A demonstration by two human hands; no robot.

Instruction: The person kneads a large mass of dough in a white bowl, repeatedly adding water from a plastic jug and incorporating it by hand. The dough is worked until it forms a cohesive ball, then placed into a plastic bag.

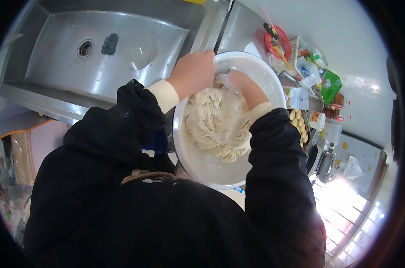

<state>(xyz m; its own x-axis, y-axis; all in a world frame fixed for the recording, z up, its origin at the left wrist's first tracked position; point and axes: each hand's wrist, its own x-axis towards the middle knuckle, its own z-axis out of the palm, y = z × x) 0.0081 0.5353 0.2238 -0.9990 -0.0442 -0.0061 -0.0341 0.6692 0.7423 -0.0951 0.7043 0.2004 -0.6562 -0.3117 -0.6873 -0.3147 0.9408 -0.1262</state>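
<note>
A large mass of pale, rough dough lies in a wide, round metal bowl. My left hand is at the bowl's upper left rim, its fingers bent over the edge and their tips hidden. Inside the bowl, my right hand reaches to the far edge of the dough. A thin, whitish layer covers its fingers; whether this is dough or a glove I cannot tell. The fingers are partly hidden against the dough.
Left of the bowl is a stainless steel sink with a dark scouring pad and a translucent round lid or bowl. To the right stand a red basket, a green packet, a tray of yellowish oval pieces and a lidded jar.
</note>
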